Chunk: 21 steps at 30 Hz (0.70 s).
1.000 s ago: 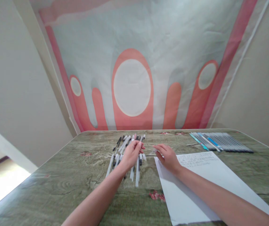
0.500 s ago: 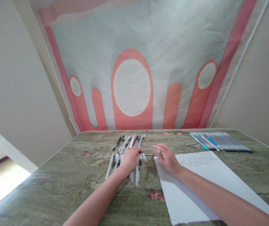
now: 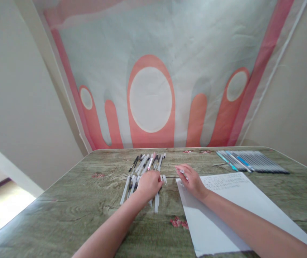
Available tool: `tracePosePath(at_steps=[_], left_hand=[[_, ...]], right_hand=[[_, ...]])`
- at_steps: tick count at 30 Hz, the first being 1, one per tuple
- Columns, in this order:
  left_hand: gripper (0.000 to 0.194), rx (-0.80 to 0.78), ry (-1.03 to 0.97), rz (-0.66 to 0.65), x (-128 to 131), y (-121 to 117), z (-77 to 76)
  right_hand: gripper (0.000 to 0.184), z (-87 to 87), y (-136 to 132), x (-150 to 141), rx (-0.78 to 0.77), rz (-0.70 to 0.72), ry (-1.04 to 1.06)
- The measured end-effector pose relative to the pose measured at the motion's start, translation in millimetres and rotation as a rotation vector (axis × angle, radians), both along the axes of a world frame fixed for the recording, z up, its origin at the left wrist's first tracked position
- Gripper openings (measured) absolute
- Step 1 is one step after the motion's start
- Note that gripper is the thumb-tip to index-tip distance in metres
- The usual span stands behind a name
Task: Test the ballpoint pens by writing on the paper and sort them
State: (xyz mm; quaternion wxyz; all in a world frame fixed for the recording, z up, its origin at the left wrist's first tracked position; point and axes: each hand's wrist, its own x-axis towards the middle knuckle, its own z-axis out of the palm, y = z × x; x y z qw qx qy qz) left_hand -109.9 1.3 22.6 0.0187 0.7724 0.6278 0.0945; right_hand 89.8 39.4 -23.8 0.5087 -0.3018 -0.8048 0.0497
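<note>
My left hand (image 3: 150, 183) is closed over the front group of pens (image 3: 125, 190), with the thumb on its right side. Its fingers curl down out of sight, so what they grip is hidden. Pale, clear-barrelled pens show on both sides of it. Just beyond, a back group of pens (image 3: 141, 165) lies slanted, with a pink and white pen (image 3: 150, 163) among them. To the right, my right hand (image 3: 193, 182) rests over the top left corner of the paper (image 3: 223, 215). Its fingers are wrapped round a pen, whose whitish end (image 3: 182, 171) shows between thumb and fingers.
Small handwriting (image 3: 223, 183) covers the top of the paper. At the back right lies a neat row of pens (image 3: 263, 163), mostly grey and clear, with blue and turquoise ones at its left. The wood-patterned table (image 3: 70, 208) meets a pink and grey wall covering (image 3: 153, 139).
My left hand has turned slightly and its fingers have curled down among the front pens, with the thumb now lower. My right hand has hardly moved.
</note>
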Motion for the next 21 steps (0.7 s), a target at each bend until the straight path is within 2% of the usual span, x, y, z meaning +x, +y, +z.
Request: tracePosePath(at_steps=[5,13,18,21], left_hand=[[0.023,-0.01,0.073,0.038,4.1,-4.0,-1.2],[0.024,-0.077,0.057,0.053,8.6,-7.2,-0.2],[0.013,-0.071,-0.063,0.078,7.8,-7.6,-0.1],[0.013,-0.104,-0.252,-0.004,8.9,-5.3,5.7]], right_hand=[[0.023,1.0,-0.7,-0.6,0.001,0.008,0.029],[0.021,1.9,-0.8,-0.1,0.0,0.001,0.033],[0.021,3.0,-1.2,-0.5,0.01,-0.004,0.03],[0.022,3.8,-2.0,0.3,-0.005,-0.006,0.018]])
